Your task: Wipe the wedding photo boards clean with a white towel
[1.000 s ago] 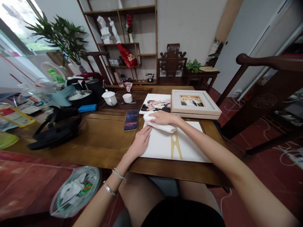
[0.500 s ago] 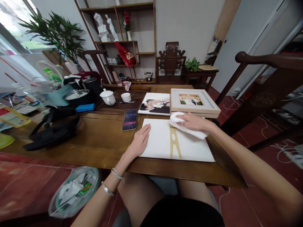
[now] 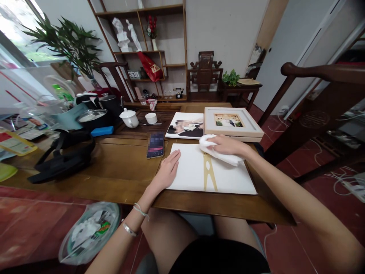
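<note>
A flat white panel (image 3: 188,171) lies on the wooden table in front of me, with a tan A-shaped stand piece (image 3: 208,173) on its face. My left hand (image 3: 170,170) rests flat on the panel's left edge, fingers stretched out and holding nothing. Pressed onto the upper right part of the panel is a folded white cloth (image 3: 228,158), gripped under my right hand (image 3: 226,145). The cloth covers the top of the tan piece. Just beyond the panel lie a photo print (image 3: 185,125) and a light wood picture frame (image 3: 209,118) with a photo inside.
A phone (image 3: 155,145) lies left of the panel. Farther left are a white lidded cup (image 3: 129,118), a small white bowl (image 3: 151,118), a blue block (image 3: 102,131) and a black strap bag (image 3: 61,156). A lined trash bin (image 3: 89,232) stands below the table; a dark chair (image 3: 316,114) is at right.
My right hand and the cloth have shifted slightly to the left across the panel. My left hand stays on the panel's left edge.
</note>
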Available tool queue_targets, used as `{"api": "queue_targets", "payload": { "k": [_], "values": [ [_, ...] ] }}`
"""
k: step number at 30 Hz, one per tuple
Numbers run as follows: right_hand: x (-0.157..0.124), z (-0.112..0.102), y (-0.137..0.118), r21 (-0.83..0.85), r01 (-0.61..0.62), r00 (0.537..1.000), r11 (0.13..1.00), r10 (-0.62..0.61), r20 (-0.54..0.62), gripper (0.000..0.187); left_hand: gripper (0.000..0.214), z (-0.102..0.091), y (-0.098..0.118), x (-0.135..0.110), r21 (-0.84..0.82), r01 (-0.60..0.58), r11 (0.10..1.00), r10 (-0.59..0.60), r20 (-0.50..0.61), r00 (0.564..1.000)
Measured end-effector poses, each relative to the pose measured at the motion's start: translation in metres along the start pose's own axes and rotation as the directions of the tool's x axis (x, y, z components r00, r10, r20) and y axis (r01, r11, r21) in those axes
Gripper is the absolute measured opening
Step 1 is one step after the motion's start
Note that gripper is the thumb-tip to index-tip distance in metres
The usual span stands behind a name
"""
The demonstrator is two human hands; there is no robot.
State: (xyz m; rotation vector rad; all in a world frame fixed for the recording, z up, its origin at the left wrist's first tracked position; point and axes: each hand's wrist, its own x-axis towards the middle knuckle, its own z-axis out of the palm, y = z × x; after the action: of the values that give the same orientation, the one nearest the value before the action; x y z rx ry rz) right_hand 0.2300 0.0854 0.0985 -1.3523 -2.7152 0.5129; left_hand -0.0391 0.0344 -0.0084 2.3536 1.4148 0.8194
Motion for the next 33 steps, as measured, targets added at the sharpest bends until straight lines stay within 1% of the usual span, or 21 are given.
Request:
{"api": "queue_targets", "payload": {
  "k": [3, 5, 8, 12, 14, 16, 18, 20, 22, 24, 27, 29, 31, 33],
  "values": [
    [0.020, 0.003, -0.014, 0.021, 0.035, 0.999, 0.999, -0.035, 0.003, 0.033, 0.044, 0.000, -0.001, 0.000, 0.005, 0.004, 1.000, -0.004, 0.006, 1.000],
    [0.020, 0.006, -0.015, 0.030, 0.034, 0.999, 0.999, -0.034, -0.002, 0.032, 0.044, 0.001, -0.001, 0.000, 0.008, -0.003, 1.000, 0.003, 0.007, 1.000],
    [0.002, 0.008, -0.002, 0.040, -0.002, 1.000, 0.999, 0.003, -0.028, 0.037, 0.044, 0.001, -0.002, 0.000, 0.005, -0.014, 1.000, 0.014, -0.005, 1.000],
    [-0.035, 0.009, 0.026, 0.056, -0.115, 0.991, 0.992, 0.118, -0.062, 0.041, 0.044, 0.001, -0.002, -0.001, -0.003, -0.019, 1.000, 0.019, -0.003, 1.000],
    [-0.049, 0.012, 0.037, 0.045, -0.154, 0.985, 0.987, 0.157, -0.068, 0.041, 0.044, 0.001, -0.001, -0.001, -0.010, -0.012, 1.000, 0.012, -0.001, 1.000],
    [-0.055, 0.018, 0.043, 0.007, -0.136, 0.988, 0.991, 0.136, -0.073, 0.042, 0.044, 0.001, 0.000, -0.001, -0.017, -0.003, 1.000, 0.003, 0.000, 1.000],
    [-0.058, 0.025, 0.045, -0.035, -0.070, 0.994, 0.997, 0.067, -0.085, 0.040, 0.044, 0.001, 0.000, -0.001, -0.017, 0.000, 1.000, 0.000, 0.003, 1.000],
    [-0.061, 0.031, 0.041, -0.050, 0.007, 0.997, 0.999, -0.011, -0.079, 0.037, 0.044, 0.000, 0.001, -0.001, -0.011, -0.003, 1.000, 0.003, 0.005, 1.000],
    [-0.070, 0.034, 0.031, -0.031, 0.045, 0.998, 0.998, -0.047, -0.041, 0.039, 0.044, 0.000, 0.001, -0.001, -0.003, -0.006, 1.000, 0.006, 0.005, 1.000],
    [-0.088, 0.034, 0.016, 0.000, 0.047, 0.999, 0.999, -0.047, 0.025, 0.041, 0.044, 0.000, 0.001, -0.001, 0.003, -0.006, 1.000, 0.006, 0.002, 1.000],
    [-0.122, 0.031, -0.009, 0.040, 0.036, 0.990, 0.999, -0.041, 0.134, 0.045, 0.045, 0.001, 0.001, -0.001, 0.015, -0.007, 1.000, 0.007, 0.009, 1.000],
    [-0.139, 0.029, -0.018, 0.063, 0.036, 0.980, 0.997, -0.047, 0.194, 0.048, 0.045, 0.001, 0.001, -0.001, 0.020, -0.009, 1.000, 0.009, 0.012, 1.000],
    [-0.144, 0.028, -0.018, 0.081, 0.019, 0.976, 0.997, -0.036, 0.217, 0.049, 0.045, 0.001, 0.001, -0.001, 0.018, -0.011, 1.000, 0.011, 0.009, 1.000],
    [-0.136, 0.028, -0.009, 0.092, -0.002, 0.981, 0.996, -0.016, 0.194, 0.046, 0.044, 0.000, 0.001, -0.001, 0.014, -0.011, 1.000, 0.010, 0.006, 1.000]
  ]
}}
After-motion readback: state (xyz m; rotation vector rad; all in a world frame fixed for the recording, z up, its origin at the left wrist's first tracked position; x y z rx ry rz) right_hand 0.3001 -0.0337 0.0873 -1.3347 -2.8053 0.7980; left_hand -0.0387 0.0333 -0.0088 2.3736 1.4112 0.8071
